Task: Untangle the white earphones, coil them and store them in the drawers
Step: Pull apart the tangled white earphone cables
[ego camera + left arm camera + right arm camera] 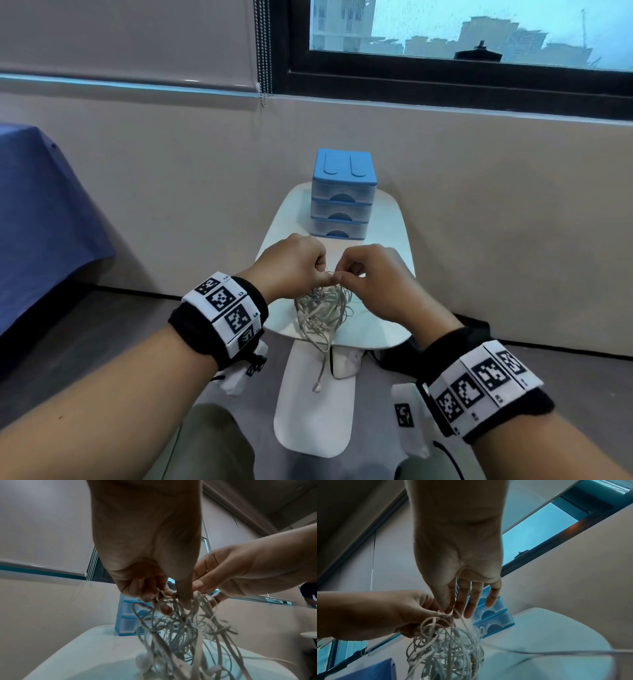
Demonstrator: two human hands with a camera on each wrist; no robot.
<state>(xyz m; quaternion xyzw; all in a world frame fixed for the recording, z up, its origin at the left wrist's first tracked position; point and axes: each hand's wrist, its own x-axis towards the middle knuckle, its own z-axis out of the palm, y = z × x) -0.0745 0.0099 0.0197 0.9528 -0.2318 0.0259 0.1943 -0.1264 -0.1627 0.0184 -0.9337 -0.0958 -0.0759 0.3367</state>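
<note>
So I've got both hands up over the white table (383, 219): left hand (291, 267) and right hand (373, 277) each pinch strands at the top of the tangled white earphones (322, 308), which dangle onto the tabletop. Blue drawers (342, 195) sit closed just behind.
</note>
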